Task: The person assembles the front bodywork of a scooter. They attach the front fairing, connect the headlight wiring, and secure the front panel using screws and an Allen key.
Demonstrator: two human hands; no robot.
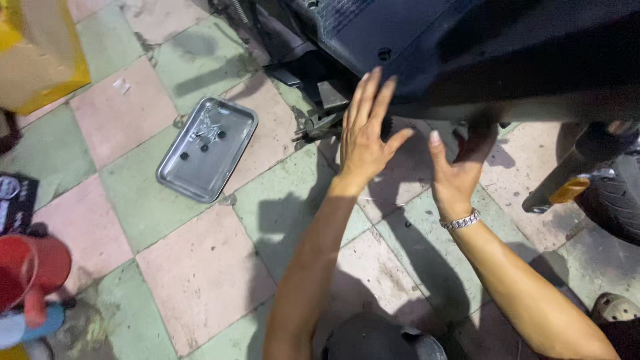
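Head view: both hands (367, 137) (460, 167) apparently touch scooter panel (480, 47).

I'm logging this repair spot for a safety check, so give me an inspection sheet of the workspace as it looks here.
Surface: tiled floor of pink and green squares, stained and dusty.
Job's things: dark scooter body panel; metal tray on the floor holding a few small dark fasteners.
Clutter: red container at the left edge; yellow bag at top left.
Grippers: left hand flat, fingers spread against the panel's lower edge; right hand, with a wrist bracelet, reaching under the panel, fingertips hidden.
Cables: nothing seen.
Surroundings: tyre at the right; orange reflector beside it.
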